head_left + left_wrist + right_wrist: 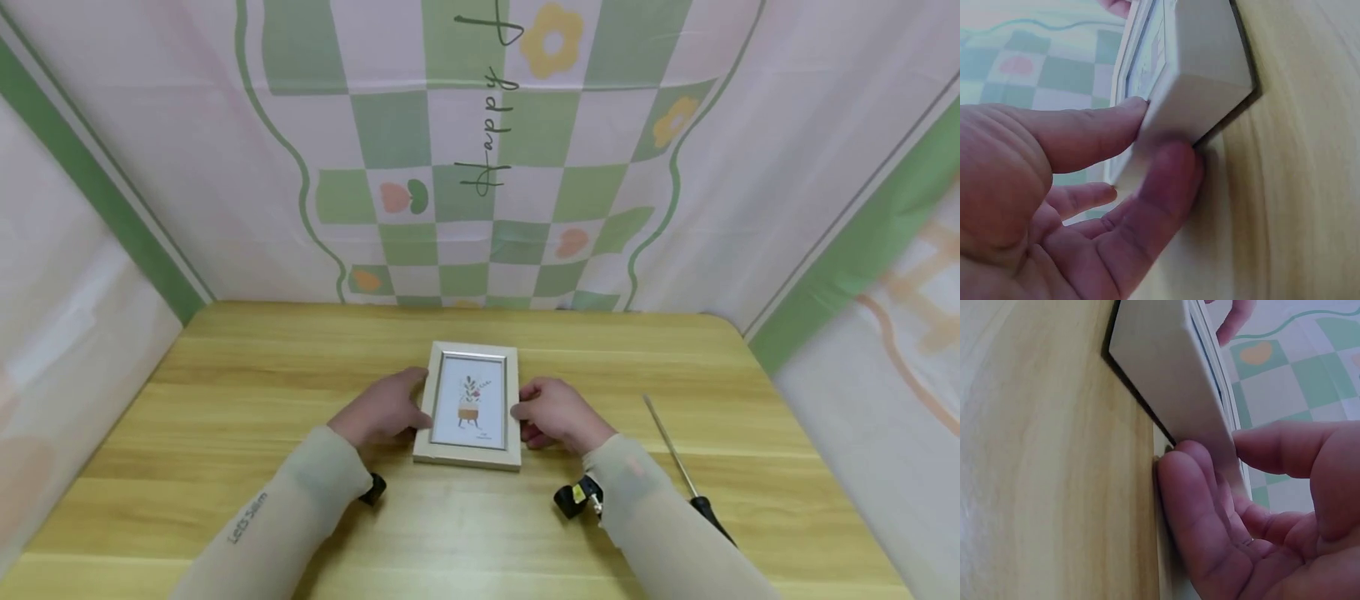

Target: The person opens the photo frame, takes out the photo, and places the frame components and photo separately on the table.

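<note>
Wooden table (465, 533), with a picture frame (468, 406) near its middle

Nearest, a screwdriver (702, 507) lies beside the right sleeve (641, 492). Farther in, left hand (384, 407) and right hand (558, 414) pinch opposite sides of the frame, face up. Its long axis runs away from the person, top toward the checked cloth (525, 125) behind. I'd call this positioning; the next move likely wants both sides kept level.

Cream rectangular picture frame (467, 456): smooth, matt; glossy silvery inner trim (474, 357)
White rectangular print (447, 400): smooth paper
Yellow-brown wood-grained surface (262, 392): smooth, softly glossy
Slim screwdriver (690, 486), four o'clock: metal shaft (671, 447), black plastic-looking handle (712, 518)
Green-and-white checked hanging (465, 125), twelve o'clock: creased cloth
</note>
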Motion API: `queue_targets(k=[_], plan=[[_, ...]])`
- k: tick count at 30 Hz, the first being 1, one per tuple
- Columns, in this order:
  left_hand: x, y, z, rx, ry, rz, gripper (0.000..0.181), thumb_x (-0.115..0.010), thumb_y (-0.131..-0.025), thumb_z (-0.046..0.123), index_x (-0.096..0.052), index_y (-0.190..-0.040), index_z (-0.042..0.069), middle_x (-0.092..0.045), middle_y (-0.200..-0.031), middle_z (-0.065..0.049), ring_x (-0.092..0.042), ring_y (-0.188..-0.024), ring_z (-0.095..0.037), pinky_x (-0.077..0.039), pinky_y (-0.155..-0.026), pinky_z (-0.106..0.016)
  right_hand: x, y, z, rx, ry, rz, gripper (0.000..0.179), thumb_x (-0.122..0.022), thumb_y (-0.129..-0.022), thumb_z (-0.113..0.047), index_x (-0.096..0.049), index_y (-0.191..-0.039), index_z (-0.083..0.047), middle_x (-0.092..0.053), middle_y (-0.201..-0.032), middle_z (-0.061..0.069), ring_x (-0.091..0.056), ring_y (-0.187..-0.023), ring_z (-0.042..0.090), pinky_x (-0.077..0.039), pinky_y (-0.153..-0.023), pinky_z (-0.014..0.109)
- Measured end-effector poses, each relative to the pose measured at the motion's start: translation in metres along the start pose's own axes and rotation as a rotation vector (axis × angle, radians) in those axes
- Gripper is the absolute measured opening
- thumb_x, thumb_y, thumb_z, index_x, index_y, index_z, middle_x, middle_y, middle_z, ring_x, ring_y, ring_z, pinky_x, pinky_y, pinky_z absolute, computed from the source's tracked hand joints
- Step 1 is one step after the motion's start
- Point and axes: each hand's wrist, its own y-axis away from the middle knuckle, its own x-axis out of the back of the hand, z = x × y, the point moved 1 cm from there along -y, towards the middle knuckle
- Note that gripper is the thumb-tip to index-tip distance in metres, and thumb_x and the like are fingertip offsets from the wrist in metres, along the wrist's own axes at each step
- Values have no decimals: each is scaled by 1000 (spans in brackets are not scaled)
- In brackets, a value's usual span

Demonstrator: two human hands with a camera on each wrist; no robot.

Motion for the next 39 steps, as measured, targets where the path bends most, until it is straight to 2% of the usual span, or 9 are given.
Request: queue_targets(k=[2,4,8,11,15,19,26,30,39], plan=[[1,-1,-3,24,89,-18,81,-78,-86,8,-34,-154,5,-57,-133,-18,-67,-86,-25,-55,-80,-38,-1,0,-1,-5,-7,-1,24,-65,-93,-5,-56,-114,3,-63,-89,19,-63,-69,29,-57,-58,39],[1,-2,-5,42,162,-45,80,-77,-86,6,-34,-154,4,-62,-118,-15,-66,-67,-22,-56,-64,-34,-2,0,-2,-6,-8,-2,24,-65,-93,-5,-56,-114,3,-63,-90,18,-63,-69,29,-57,-59,39],[0,-3,-6,38,167,-65,78,-77,-87,7,-36,-153,3,-67,-100,-9,-67,-66,-20,-56,-63,-32,-3,4,-4,10,-13,-5,30,-65,-91,-4,-55,-119,3,-63,-93,18,-64,-71,30,-57,-59,39],[-1,-2,-5,29,144,-73,76,-76,-88,8,-37,-153,3,-68,-95,-7,-67,-66,-19,-56,-64,-32,-3,5,-6,24,-8,0,35,-64,-90,-4,-53,-123,1,-63,-94,18,-65,-71,30,-57,-58,39],[-1,-1,-3,39,129,-77,76,-75,-89,9,-36,-154,4,-67,-97,-7,-66,-68,-20,-56,-64,-32,-1,4,-6,17,-25,5,38,-62,-93,-7,-51,-129,1,-63,-95,19,-64,-70,29,-56,-58,38],[0,-1,-3,43,120,-78,75,-75,-89,9,-36,-154,4,-67,-102,-9,-66,-69,-19,-56,-64,-32,2,0,-5,14,-87,6,41,-59,-97,-11,-49,-133,5,-62,-96,19,-61,-72,26,-55,-61,36],[-1,-3,-3,46,87,-77,76,-75,-90,11,-35,-154,3,-65,-111,-11,-66,-68,-17,-55,-68,-32,4,-4,-2,21,-142,-30,29,-57,-98,-8,-58,-120,10,-60,-89,16,-57,-73,22,-52,-63,31],[-3,-4,-4,47,97,-76,75,-75,-90,11,-36,-153,3,-63,-118,-13,-66,-69,-17,-55,-68,-33,5,-5,1,24,-160,-37,27,-56,-98,-7,-57,-118,10,-59,-89,15,-56,-74,22,-52,-63,30],[-4,-4,-2,46,80,-60,72,-74,-91,12,-38,-153,5,-64,-111,-11,-65,-70,-18,-54,-72,-35,7,-9,3,2,-257,-58,43,-58,-98,-7,-46,-133,12,-60,-105,19,-59,-82,23,-54,-70,32]])
